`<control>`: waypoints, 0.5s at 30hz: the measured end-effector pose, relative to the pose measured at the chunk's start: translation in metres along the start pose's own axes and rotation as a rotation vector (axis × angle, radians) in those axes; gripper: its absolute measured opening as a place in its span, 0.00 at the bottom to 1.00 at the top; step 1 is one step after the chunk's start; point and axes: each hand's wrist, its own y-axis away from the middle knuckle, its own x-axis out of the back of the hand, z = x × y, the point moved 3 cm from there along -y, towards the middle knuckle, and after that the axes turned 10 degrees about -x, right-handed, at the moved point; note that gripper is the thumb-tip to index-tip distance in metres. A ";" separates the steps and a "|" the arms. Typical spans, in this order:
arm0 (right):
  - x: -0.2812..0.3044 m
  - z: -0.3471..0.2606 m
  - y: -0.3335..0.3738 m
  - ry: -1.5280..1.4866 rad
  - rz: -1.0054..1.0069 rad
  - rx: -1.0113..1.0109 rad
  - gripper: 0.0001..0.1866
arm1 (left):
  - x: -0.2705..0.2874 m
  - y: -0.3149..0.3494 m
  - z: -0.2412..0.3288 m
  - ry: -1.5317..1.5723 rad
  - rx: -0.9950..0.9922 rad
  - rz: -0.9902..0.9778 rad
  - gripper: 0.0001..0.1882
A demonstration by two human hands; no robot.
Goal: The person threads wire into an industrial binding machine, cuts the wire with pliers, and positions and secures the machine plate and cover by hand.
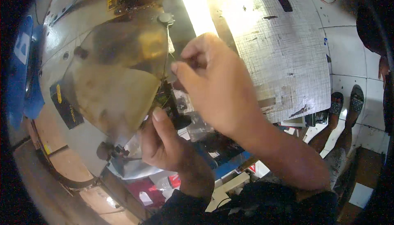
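A pale machine (57, 40) stands before me, with a yellowed see-through guard (119, 98) on its front. Just right of that guard, my right hand (225, 81) is closed in a pinch at a thin thread-like strand (172, 55). Lower down, by the guard's near corner, my left hand (164, 143) has thumb and fingers pressed together; what lies in them is too small to make out. Dark machine parts (174, 106) show between the two hands, partly covered by them. A round grey knob (165, 18) sits above the guard.
A worn, cross-hatched work surface (287, 57) spreads to the right under bright glare. Beyond it another person's sandalled feet (347, 102) rest on white floor tiles. Blue material (33, 89) hangs at the far left. Assorted clutter (230, 184) lies below my hands.
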 end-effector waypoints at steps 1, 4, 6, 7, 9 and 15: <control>0.000 -0.001 0.003 -0.006 0.001 0.000 0.08 | 0.002 0.000 0.003 -0.014 -0.004 -0.002 0.13; 0.005 -0.004 0.012 -0.058 -0.012 0.029 0.05 | 0.004 0.000 0.004 -0.007 0.014 -0.038 0.13; 0.005 -0.003 0.014 -0.092 -0.054 0.078 0.05 | -0.003 0.001 0.007 0.018 0.015 -0.025 0.13; 0.004 -0.002 0.015 -0.129 -0.102 0.128 0.04 | -0.002 0.002 0.005 0.017 0.014 -0.027 0.13; 0.005 0.001 0.014 -0.102 -0.105 0.168 0.04 | 0.002 0.006 -0.002 0.113 0.076 -0.041 0.12; 0.018 -0.006 0.019 0.097 -0.073 0.429 0.06 | 0.021 0.017 -0.012 0.165 0.040 -0.097 0.07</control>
